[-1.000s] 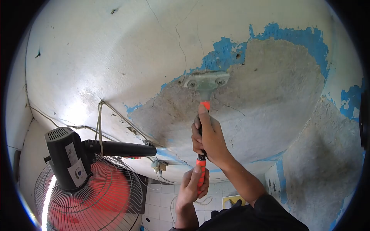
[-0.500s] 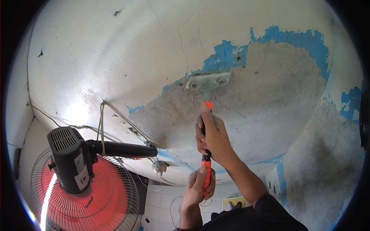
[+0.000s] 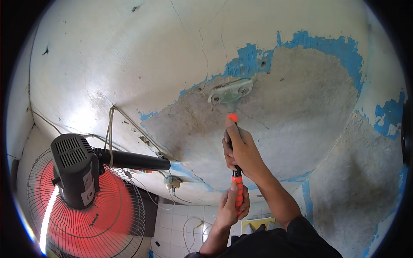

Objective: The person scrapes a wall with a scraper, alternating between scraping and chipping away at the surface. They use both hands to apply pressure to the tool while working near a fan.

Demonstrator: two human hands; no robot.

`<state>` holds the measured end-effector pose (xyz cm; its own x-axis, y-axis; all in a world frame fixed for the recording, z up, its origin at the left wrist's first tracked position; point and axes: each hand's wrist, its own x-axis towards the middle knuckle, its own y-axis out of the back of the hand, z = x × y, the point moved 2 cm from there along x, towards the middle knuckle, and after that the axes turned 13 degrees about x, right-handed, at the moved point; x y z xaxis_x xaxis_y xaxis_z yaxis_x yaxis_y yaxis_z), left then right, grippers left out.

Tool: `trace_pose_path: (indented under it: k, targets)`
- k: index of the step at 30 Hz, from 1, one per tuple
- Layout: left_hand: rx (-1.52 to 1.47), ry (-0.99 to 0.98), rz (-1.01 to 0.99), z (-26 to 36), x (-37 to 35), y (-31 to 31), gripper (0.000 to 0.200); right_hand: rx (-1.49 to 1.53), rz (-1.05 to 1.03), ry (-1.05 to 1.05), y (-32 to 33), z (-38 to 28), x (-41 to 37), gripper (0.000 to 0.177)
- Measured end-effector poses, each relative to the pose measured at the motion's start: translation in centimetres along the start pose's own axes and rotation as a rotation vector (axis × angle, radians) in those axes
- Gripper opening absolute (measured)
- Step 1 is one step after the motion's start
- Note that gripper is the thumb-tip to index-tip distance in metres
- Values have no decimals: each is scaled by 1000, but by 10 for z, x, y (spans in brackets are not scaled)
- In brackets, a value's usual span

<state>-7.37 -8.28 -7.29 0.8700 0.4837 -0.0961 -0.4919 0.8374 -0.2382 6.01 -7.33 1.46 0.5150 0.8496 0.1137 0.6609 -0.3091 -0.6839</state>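
Observation:
A long-handled scraper (image 3: 232, 92) with a wide pale head and a black and orange handle is pressed near the wall. Its blade lies at the lower edge of a blue paint patch (image 3: 245, 62), beside bare grey plaster (image 3: 301, 94). My right hand (image 3: 241, 150) is wrapped round the upper handle, thumb along it towards the head. Lower down, my left hand (image 3: 234, 202) grips the orange end of the handle. The head is slightly tilted, its right side higher.
A fan (image 3: 90, 202) with a red centre and wire cage stands at the lower left, its black pole (image 3: 133, 160) reaching right. Cords (image 3: 111, 133) hang by it, near a socket (image 3: 172, 182). A yellow platform (image 3: 258, 224) is below, on a tiled surface.
The scraper head has tilted, its right side rising, and shifted slightly left. Both hands have moved a little right, still on the handle. The view has shifted slightly.

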Motion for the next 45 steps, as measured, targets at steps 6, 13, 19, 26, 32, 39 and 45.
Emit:
trace_pose_path:
  k: [6, 13, 19, 26, 32, 39, 45]
  targets:
    - [-7, -75, -21, -2, 9, -12, 46, -75, -8, 13, 4, -8, 3, 51]
    - [-34, -74, -25, -9, 16, -19, 48, -123, -10, 4, 7, -14, 3, 51]
    - [-61, -94, -14, -15, 22, -24, 50, -137, -44, 17, 12, -14, 7, 53]
    - [-88, -82, -16, -17, 26, -31, 50, -170, -51, 27, 16, -17, 8, 54]
    - [-76, -86, -33, -11, 19, -31, 51, -144, -22, -17, 7, -23, 2, 47]
    - [-113, -69, -36, -14, 23, -32, 51, -162, -46, -8, 11, -22, 6, 51]
    - [-108, -61, -41, -15, 20, -29, 51, -163, -60, 2, 13, -18, 6, 51]
